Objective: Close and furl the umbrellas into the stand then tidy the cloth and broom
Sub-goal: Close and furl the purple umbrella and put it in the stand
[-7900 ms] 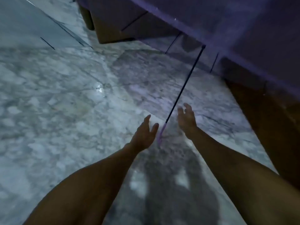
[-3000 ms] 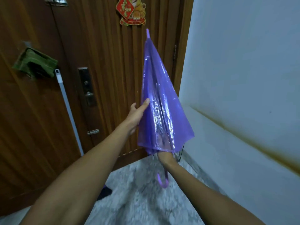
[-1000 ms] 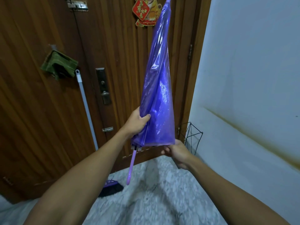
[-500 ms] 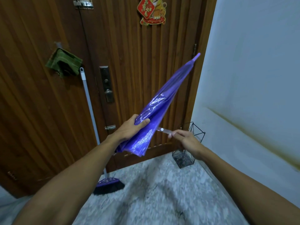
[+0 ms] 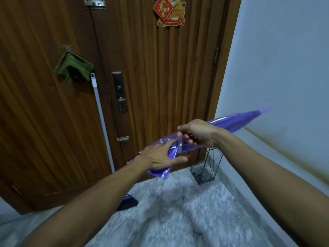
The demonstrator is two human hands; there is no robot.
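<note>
The purple umbrella (image 5: 231, 124) lay nearly horizontal above the wire stand (image 5: 203, 175), tip past its right side. The left hand (image 5: 158, 157) clasped the furled canopy between thumb and fingers; the right hand (image 5: 197, 133), fingers curled, pinched the strap (image 5: 180, 142).

Ribbed wooden door (image 5: 160, 77) meets pale wall (image 5: 284, 59) over marbled floor (image 5: 187, 220).

This is a home's entryway: a ribbed wooden front door (image 5: 160, 68) with a lock (image 5: 119, 91) and latch (image 5: 122, 139) up and left of the fingers (image 5: 164, 144), and a red festive ornament (image 5: 169, 11) high above them. A wire umbrella stand (image 5: 203, 175) sits just below and right of them, with a broom (image 5: 101, 122) and a hung cloth (image 5: 73, 68) far to their left.
</note>
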